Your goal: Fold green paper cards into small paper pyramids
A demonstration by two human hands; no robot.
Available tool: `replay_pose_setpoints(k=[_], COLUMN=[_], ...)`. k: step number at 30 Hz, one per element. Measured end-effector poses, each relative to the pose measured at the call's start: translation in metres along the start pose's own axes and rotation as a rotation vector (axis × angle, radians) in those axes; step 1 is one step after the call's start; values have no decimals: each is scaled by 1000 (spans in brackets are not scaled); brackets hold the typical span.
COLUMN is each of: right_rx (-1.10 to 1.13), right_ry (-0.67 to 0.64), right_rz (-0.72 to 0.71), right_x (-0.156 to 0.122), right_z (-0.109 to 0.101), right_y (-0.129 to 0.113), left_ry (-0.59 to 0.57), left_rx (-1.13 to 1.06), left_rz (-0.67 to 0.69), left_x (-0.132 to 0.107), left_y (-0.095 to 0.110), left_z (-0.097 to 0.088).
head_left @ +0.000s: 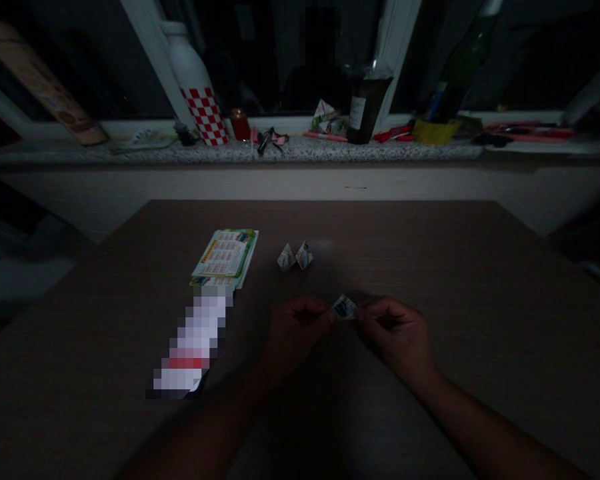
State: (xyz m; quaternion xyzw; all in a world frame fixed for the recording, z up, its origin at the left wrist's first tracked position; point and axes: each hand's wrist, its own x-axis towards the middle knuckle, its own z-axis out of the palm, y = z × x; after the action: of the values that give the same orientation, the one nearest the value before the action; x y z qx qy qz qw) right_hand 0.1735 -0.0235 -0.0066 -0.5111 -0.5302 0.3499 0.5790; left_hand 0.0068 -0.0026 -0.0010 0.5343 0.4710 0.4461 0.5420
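Both my hands meet over the middle of a dark wooden table [455, 267]. My left hand [297, 330] and my right hand [393, 333] each pinch one side of a small folded piece of printed paper [345, 307], held just above the tabletop. Two small folded paper triangles [295, 257] sit side by side on the table a little beyond my hands. A stack of printed calendar leaflets [226, 257] lies to the left of them.
A blurred long flat object [193, 350] lies left of my left hand. On the stone windowsill [130, 155] behind the table stand a white bottle with red checks [200, 87], a dark bottle [365, 107], a green bottle [455, 67], pens and small clutter.
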Motion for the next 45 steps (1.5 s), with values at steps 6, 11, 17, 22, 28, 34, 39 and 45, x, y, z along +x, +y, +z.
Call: replay_pose_setpoints(k=[6, 11, 17, 22, 28, 34, 39, 45], right_rx=[-29, -71, -87, -97, -121, 4, -67, -73], right_ry=[17, 34, -90, -243, -237, -388, -578, -558], right_rz=[16, 26, -4, -84, -64, 90, 34, -86], right_x=[0, 1, 2, 4, 2, 0, -3, -4], right_z=[-2, -2, -6, -12, -13, -11, -8, -5], right_y=[1, 1, 3, 5, 5, 6, 8, 3], left_ry=[24, -39, -111, -179, -243, -148, -171, -180], left_rx=[-90, -108, -128, 13, 65, -56, -125, -237], left_rz=[-49, -57, -99, -109, 13, -54, -104, -190], left_x=[0, 1, 2, 4, 4, 2, 1, 0], left_y=[-1, -2, -3, -2, 2, 9, 7, 0], left_z=[1, 0, -3, -7, -8, -5, 0, 5])
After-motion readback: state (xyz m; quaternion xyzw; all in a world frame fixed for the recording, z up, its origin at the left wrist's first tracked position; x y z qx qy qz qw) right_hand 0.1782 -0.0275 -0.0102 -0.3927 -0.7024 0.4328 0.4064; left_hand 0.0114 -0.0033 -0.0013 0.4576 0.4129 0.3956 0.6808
